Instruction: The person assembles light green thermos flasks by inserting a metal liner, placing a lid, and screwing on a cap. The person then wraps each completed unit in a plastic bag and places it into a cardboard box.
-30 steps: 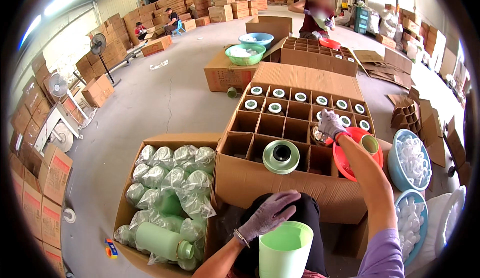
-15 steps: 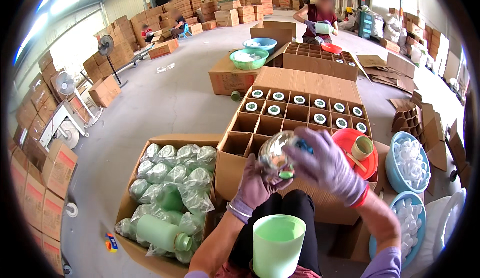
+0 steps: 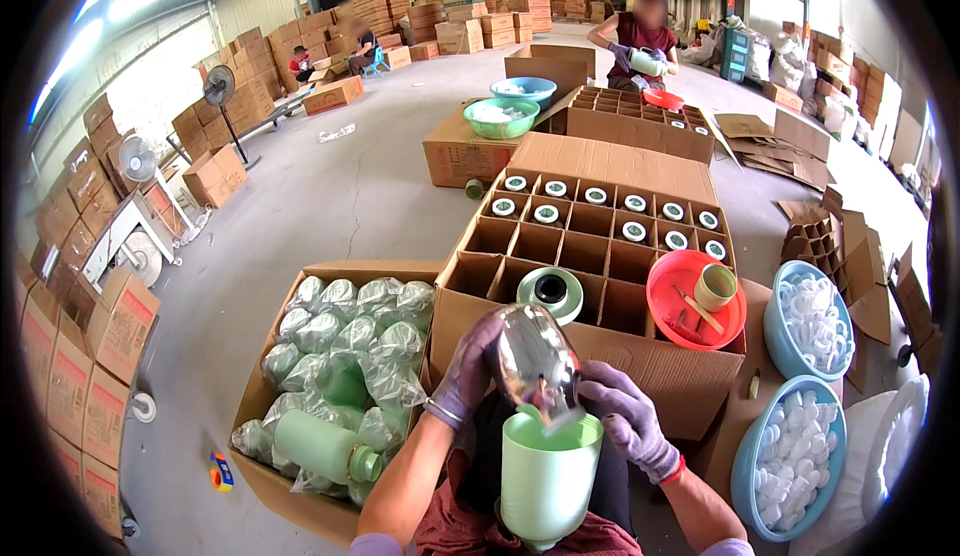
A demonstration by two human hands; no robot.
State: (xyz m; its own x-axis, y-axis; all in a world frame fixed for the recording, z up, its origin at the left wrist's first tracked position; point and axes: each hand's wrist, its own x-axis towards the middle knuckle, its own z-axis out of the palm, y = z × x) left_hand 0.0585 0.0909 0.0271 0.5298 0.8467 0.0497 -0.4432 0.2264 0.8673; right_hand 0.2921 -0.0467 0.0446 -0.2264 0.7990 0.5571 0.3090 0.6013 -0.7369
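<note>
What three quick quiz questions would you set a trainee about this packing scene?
1. True or false: both hands, the left hand and the right hand, touch the silvery liner above the green shell.
2. Which colour is the bowl that holds the small cup? A blue, B red, C green.
3. Fill in: the box on the left holds green flasks wrapped in clear ____.

Key: 1 true. 2 B. 3 plastic bags.
</note>
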